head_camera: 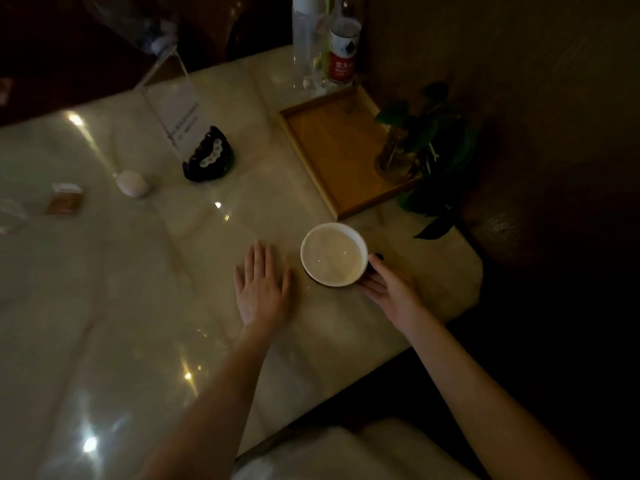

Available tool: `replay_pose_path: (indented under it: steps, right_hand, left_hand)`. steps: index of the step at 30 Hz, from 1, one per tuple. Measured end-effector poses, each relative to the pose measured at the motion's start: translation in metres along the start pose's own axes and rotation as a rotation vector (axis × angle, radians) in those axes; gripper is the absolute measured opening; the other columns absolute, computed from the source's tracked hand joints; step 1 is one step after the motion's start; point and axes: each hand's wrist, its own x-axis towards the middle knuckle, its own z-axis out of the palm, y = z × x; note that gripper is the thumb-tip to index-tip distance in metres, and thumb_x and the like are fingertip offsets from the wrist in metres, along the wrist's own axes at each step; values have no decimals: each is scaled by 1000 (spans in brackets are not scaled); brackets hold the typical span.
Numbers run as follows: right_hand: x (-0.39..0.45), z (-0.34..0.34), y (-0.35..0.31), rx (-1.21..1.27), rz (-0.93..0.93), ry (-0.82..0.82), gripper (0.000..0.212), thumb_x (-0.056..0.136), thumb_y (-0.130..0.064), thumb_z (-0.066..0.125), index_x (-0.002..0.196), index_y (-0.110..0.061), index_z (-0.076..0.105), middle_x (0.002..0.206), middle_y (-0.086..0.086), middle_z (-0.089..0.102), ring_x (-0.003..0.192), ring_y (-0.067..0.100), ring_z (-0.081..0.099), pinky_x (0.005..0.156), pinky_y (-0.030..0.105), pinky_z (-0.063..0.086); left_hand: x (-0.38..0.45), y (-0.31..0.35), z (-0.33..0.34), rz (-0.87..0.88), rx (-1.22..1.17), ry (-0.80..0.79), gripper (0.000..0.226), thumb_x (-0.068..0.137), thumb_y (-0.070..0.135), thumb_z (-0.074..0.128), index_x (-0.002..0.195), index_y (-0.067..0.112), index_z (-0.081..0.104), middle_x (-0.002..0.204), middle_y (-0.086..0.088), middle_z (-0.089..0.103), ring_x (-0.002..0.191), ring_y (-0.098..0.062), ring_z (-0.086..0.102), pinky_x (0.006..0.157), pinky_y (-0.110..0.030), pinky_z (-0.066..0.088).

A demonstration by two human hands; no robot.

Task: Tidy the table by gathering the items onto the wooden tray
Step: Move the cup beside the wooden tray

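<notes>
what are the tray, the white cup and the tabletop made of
The tray looks like wood with a matte finish: warm orange-brown, raised thin rim, no glare. The white cup the right hand holds looks like glazed ceramic: smooth, thick rim, faint sheen. The tabletop seems to be polished marble or similar stone, or a look-alike: pale, cloudy veining, sharp light reflections.

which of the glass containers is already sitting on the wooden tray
The glass vase holding the green plant, at the wooden tray's right edge. The clear bottle and red-labelled bottle stand on the table beyond the tray's far end.
</notes>
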Motion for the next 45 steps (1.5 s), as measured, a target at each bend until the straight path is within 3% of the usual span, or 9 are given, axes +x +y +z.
replay_pose_path:
  steps: [4,13,15,19,23,30,38,45]
  right_hand:
    - [10,3,-13,-21,-1,55,5,86,-20,61,87,-15,63,94,11,67,91,22,64,91,43,50]
    - [32,1,-38,-23,-25,163,9,83,-24,66,86,-17,61,101,10,65,93,21,62,70,33,53]
    - [37,-2,-42,-25,-21,187,20,81,-24,68,96,-11,61,107,11,64,97,23,61,68,33,53]
    - [44,-3,-48,-1,15,205,65,75,-28,73,131,-8,46,126,13,57,109,26,57,70,33,54]
    - [49,-2,-55,13,7,227,75,73,-28,75,137,-12,38,132,13,51,114,28,54,63,31,53]
    - [52,-7,-63,30,-44,187,65,79,-28,69,136,-13,41,133,13,51,107,25,53,63,29,51]
    - [56,-9,-64,14,-60,179,62,83,-25,65,137,-13,38,134,14,48,123,30,47,88,38,50]
    - [51,-4,-64,-68,-140,273,61,83,-23,65,137,-10,39,133,13,50,117,28,53,75,31,53]
  left_hand:
    - [-1,-1,-1,-8,-19,7,61,95,47,25,146,20,7,156,0,2,143,-14,-4,115,-37,-4]
    - [0,-2,-1,-4,-26,6,62,93,52,21,146,22,6,155,3,0,141,-10,-8,114,-35,-5]
    - [0,-3,0,-4,-33,8,63,93,52,22,146,22,6,156,3,1,141,-10,-7,115,-35,-5]
    - [0,-4,2,1,-27,13,68,87,57,14,146,23,7,156,3,3,141,-9,-6,113,-33,-6]
    - [0,-4,1,-8,-45,23,65,89,52,22,146,21,12,156,1,8,142,-12,-1,114,-35,-3]
    - [1,-3,1,-9,-40,15,67,88,53,20,146,21,11,156,1,7,142,-13,-1,114,-36,-3]
    - [1,-2,1,-6,-32,14,63,92,52,21,146,21,8,156,1,5,142,-13,-3,115,-36,-5]
    - [1,-1,0,-12,-43,-1,62,94,48,28,146,19,8,156,0,5,143,-14,-3,115,-38,-3]
